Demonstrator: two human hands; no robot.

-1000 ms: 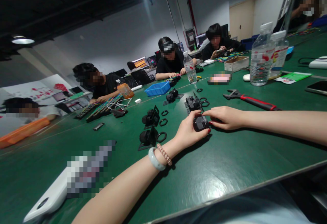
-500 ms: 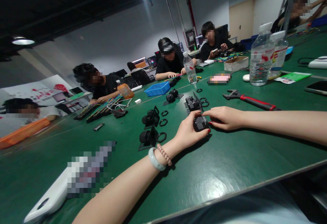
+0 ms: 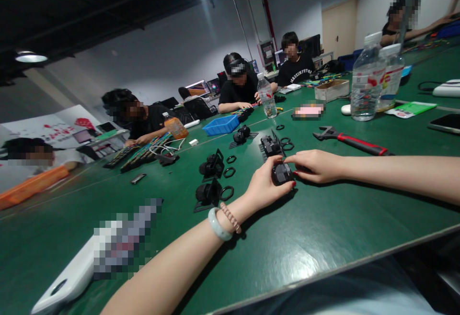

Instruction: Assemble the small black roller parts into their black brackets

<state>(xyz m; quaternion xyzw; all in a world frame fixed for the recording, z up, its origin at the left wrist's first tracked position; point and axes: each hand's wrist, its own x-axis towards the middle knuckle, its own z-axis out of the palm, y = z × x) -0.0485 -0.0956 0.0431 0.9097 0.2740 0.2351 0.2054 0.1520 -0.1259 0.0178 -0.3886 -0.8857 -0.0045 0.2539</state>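
My left hand is wrapped round a rounded black plastic part, holding it low over the green table with thumb and fingers on its two sides. Fingers of my right hand are bent against the right side of the same part; their exact grip is partly hidden. Just beyond is another black part with a finned or slotted base, beside black rings. Farther left lie similar black parts, among them a near one with a hexagonal black ring next to it.
An adjustable wrench with a red-and-black handle lies beyond my right forearm. Water bottles stand behind it. A blue tray and cable bundles lie farther off, near seated people. A white object is at lower left.
My hands and the black part stay practically still. In the background, one person's hands have dropped from view, and a person at far right has shifted left and lower.
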